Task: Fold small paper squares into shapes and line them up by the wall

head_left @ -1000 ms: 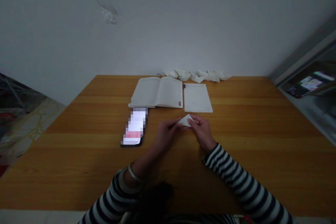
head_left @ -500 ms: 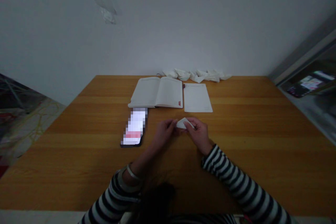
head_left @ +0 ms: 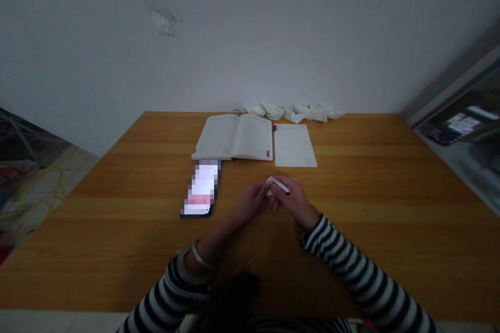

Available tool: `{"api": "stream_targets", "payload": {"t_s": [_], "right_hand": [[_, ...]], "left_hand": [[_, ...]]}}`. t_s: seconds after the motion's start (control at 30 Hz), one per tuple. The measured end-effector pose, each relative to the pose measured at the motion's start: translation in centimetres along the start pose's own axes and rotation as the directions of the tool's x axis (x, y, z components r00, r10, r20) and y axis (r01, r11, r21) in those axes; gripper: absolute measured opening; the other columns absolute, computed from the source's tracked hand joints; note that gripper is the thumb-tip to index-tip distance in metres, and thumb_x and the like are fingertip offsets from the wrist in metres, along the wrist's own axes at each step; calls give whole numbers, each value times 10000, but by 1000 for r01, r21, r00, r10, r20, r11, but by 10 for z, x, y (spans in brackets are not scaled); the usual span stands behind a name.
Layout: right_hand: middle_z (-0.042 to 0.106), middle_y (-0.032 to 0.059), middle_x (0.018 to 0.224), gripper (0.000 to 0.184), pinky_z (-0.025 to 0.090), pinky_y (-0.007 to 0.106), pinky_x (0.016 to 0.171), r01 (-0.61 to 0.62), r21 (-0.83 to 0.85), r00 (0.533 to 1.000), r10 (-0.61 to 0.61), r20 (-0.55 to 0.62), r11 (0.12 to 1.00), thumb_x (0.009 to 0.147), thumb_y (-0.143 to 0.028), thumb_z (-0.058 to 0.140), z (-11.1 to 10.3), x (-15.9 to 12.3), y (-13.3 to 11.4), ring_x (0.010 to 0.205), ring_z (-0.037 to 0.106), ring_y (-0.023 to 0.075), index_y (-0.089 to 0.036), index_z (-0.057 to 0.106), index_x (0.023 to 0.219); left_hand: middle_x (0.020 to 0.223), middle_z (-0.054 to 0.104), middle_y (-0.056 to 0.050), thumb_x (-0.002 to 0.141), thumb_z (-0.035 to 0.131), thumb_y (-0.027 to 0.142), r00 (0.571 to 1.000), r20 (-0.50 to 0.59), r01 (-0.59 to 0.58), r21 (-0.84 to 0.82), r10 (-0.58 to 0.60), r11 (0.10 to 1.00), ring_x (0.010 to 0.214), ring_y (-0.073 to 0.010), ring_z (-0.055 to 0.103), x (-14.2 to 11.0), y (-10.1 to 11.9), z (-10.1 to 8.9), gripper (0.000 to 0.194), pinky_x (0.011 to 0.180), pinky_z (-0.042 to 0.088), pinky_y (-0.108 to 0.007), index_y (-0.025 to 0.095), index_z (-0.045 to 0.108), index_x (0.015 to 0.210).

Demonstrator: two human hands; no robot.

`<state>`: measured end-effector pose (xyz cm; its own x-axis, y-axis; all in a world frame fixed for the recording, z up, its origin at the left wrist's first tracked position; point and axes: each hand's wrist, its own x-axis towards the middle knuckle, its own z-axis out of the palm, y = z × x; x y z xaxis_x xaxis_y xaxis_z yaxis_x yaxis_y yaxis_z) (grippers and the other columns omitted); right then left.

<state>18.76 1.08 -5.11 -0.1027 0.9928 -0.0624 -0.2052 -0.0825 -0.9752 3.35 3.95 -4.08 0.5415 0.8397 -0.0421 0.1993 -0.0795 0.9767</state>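
Observation:
Both hands meet over the table, gripping a small piece of folded white paper (head_left: 278,184). My left hand (head_left: 251,201) is closed, its fingertips pinching the paper's left end. Around the right end the fingers of my right hand (head_left: 297,201) are wrapped, and they cover much of the paper. Just beyond the hands lies a loose lined sheet (head_left: 295,145), and to its left an open notebook (head_left: 253,137) with pale pages.
A phone (head_left: 201,187) with a lit, blurred screen lies left of my hands, touching the notebook's lower edge. Several crumpled or folded white papers (head_left: 272,111) line the back edge of the wooden table (head_left: 371,182), against the wall.
The paper has turned from a flat-facing triangle to a narrower, tilted shape between my fingers. My left hand has shifted slightly right. The phone, notebook and sheet have stayed put.

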Motion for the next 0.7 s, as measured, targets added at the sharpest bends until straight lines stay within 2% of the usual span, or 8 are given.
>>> {"api": "stream_targets", "payload": {"t_s": [0.2,0.33,0.4,0.47,0.5,0.57,0.63,0.7], "right_hand": [[727,12,651,570,551,274,501,-25,47,990,18,143,999,835,-619,660,-17,3,1,516,687,174,-207,631,1229],[761,23,764,661,580,299,602,-69,97,979,49,197,993,863,-592,645,-22,5,1,651,743,197,-241,507,1406],[752,12,763,630,563,279,597,-33,99,985,15,173,995,882,-541,654,-21,5,0,638,723,175,-239,495,1411],[723,-10,705,593,530,249,559,21,89,990,-33,135,996,874,-492,690,-19,6,-1,569,670,142,-211,528,1370],[704,-21,674,580,511,236,536,38,82,992,-48,120,996,863,-479,707,-18,6,-1,534,637,127,-195,548,1343],[671,-32,630,559,474,219,493,43,62,993,-49,106,997,859,-488,707,-15,7,0,484,582,110,-171,573,1299],[639,-40,594,549,436,212,454,34,20,995,-36,92,999,870,-530,672,-14,8,2,446,538,103,-163,585,1270],[592,-55,558,540,398,209,424,49,-49,997,-46,57,998,880,-559,642,-13,8,4,421,497,101,-164,598,1245]], "left_hand": [[530,588,-10,934,493,524,1000,-21,4,-18,-4,1000,457,-141,503,-2,1,-8,429,479,384,-254,201,626,685],[477,534,14,954,466,507,988,-126,79,-62,-87,995,387,-121,454,-4,-2,-7,409,425,334,-242,194,605,730],[499,525,41,970,443,524,982,-156,92,-122,-111,988,388,-118,437,-4,-3,-5,388,420,328,-233,180,622,955],[588,570,45,980,445,518,985,-143,69,-167,-93,984,444,-127,475,-4,-4,-2,435,447,359,-229,178,528,1239],[645,594,37,983,453,508,989,-132,49,-163,-71,985,488,-131,500,-4,-5,0,463,472,380,-231,181,480,1309],[729,613,14,993,450,495,994,-103,10,-126,-23,992,572,-133,527,-4,-5,4,418,534,414,-237,177,527,1253],[745,598,0,1010,416,501,999,-44,-16,-109,11,994,616,-128,525,-3,-5,8,387,578,426,-239,166,608,1021],[735,585,-5,1016,392,519,999,36,-16,-137,21,990,625,-125,526,-3,-5,11,430,599,437,-242,166,594,873]]}}
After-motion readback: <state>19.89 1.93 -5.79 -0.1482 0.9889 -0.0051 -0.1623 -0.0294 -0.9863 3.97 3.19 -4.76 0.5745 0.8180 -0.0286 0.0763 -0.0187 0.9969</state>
